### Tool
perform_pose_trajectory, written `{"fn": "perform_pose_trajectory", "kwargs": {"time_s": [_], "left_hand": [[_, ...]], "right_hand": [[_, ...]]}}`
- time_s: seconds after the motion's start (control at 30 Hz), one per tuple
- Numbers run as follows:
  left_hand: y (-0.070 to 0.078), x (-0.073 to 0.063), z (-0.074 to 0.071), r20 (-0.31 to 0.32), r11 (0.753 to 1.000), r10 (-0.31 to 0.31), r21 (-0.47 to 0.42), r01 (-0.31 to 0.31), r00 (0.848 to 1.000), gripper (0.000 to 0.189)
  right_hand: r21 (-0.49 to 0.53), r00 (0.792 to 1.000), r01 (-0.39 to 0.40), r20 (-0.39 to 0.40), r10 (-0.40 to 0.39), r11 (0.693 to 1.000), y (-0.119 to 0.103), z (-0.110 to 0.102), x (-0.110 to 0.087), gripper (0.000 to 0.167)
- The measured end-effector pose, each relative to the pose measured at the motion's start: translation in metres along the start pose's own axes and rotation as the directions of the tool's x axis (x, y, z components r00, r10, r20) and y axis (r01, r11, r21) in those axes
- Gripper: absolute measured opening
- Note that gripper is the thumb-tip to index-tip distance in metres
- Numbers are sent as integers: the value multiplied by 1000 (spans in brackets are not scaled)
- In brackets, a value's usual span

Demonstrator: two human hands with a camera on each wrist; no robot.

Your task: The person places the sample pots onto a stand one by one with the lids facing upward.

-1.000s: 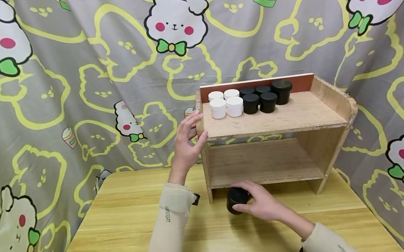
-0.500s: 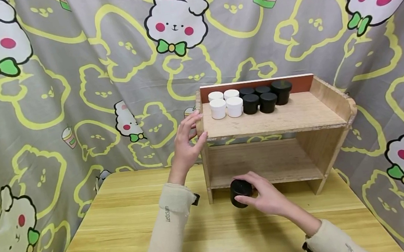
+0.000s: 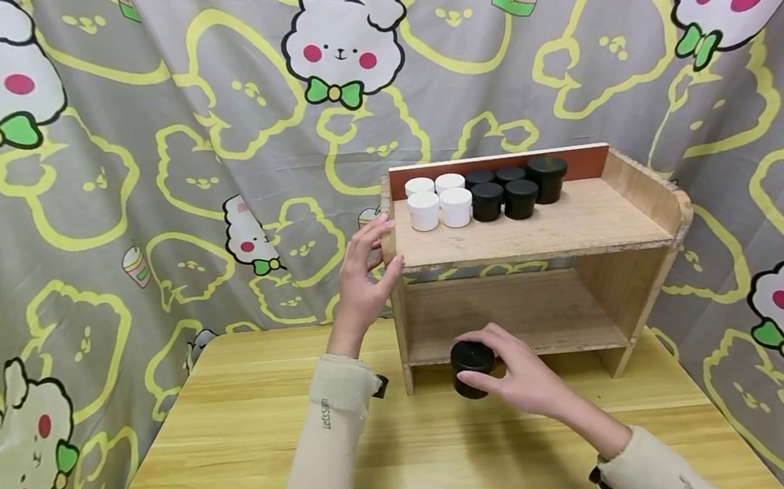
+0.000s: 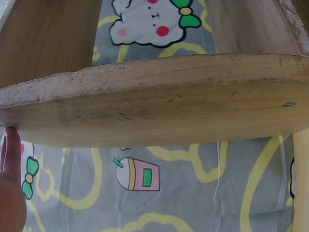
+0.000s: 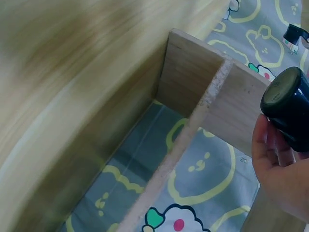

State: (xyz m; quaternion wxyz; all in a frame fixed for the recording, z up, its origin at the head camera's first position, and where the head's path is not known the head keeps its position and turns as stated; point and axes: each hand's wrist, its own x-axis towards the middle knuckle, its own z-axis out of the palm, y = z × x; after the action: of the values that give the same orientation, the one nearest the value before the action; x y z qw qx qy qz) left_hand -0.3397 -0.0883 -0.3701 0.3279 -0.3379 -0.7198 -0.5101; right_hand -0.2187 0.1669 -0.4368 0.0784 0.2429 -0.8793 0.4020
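Note:
My right hand (image 3: 526, 374) holds a black lidded jar (image 3: 474, 367) between thumb and fingers, in front of the lower shelf's front edge. In the right wrist view the jar (image 5: 285, 104) is tilted and its round base shows. My left hand (image 3: 361, 280) rests against the left side panel of the wooden shelf unit (image 3: 530, 241), thumb at the front edge. The left wrist view shows part of that hand (image 4: 12, 188) touching the side panel (image 4: 159, 116). On the top shelf stand several white jars (image 3: 425, 212) at left, with several black jars (image 3: 521, 198) beside them.
The shelf unit's lower shelf (image 3: 502, 317) lies behind the held jar. Under everything is a wood-grain table (image 3: 254, 438). A patterned grey curtain (image 3: 136, 161) hangs behind and at both sides. A larger black jar (image 3: 547, 177) ends the top row at right.
My right hand has lifted the black jar slightly and carried it a little to the right and toward the shelf unit. The left hand stays in place.

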Motion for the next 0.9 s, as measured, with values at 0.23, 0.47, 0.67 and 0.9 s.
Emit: {"fn": "perform_pose_trajectory", "kwargs": {"time_s": [0.23, 0.47, 0.67, 0.9], "left_hand": [[1, 0, 1, -2, 1000, -7, 1, 7, 1000, 48], [3, 0, 1, -9, 999, -4, -34, 3, 1000, 49], [2, 0, 0, 3, 1000, -15, -18, 15, 1000, 49], [1, 0, 0, 8, 1000, -3, 1, 3, 1000, 47]], "right_hand": [[-38, 991, 86, -97, -89, 996, -9, -14, 0, 47], [-61, 985, 102, -132, -110, 993, -19, -30, 1, 50], [-110, 975, 119, -177, -137, 987, -23, -44, 3, 51], [-133, 964, 127, -216, -154, 983, -24, -62, 6, 52]]}}
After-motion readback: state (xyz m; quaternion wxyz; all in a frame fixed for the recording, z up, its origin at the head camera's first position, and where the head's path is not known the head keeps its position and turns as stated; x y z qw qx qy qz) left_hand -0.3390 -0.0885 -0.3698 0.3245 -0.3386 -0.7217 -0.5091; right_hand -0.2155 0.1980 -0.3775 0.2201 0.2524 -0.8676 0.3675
